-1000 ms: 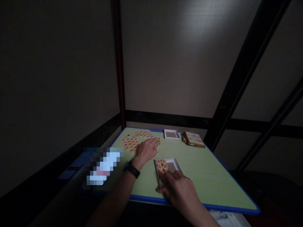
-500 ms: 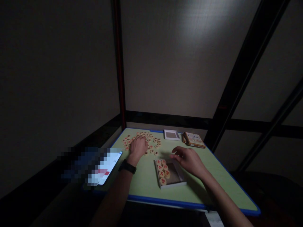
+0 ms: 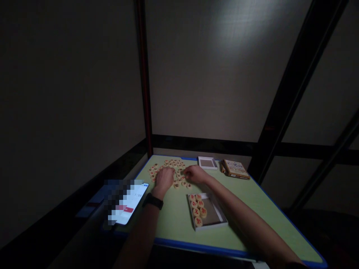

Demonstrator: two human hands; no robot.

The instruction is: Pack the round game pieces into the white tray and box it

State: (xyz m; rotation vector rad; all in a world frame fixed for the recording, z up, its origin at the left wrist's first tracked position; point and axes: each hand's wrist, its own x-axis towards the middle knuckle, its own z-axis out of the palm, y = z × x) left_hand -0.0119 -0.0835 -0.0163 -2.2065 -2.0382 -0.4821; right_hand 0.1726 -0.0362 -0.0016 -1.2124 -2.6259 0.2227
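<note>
A loose spread of round Chinese chess pieces (image 3: 173,163) lies at the far left of the table, pale with red or dark characters. My left hand (image 3: 165,178), with a black band at its wrist, is down among them, its fingers curled. From the right, my right hand (image 3: 196,174) reaches the near right side of the spread with closed fingers. What either hand holds, if anything, is hidden. Nearer to me is a shallow white box (image 3: 215,210) with several red-marked chess pieces (image 3: 196,212) in two columns along its left side.
A white box lid or tray (image 3: 208,163) lies at the back edge. Right of it is a printed cardboard box (image 3: 236,169). A lit phone (image 3: 131,205), partly pixelated, stands at the table's left edge. The green table (image 3: 176,220) has a blue rim; walls rise behind and left.
My right hand has moved away from above the white box, forward and left to the loose pieces, and its fingers have closed. My left hand stays among the pieces, its fingers more curled.
</note>
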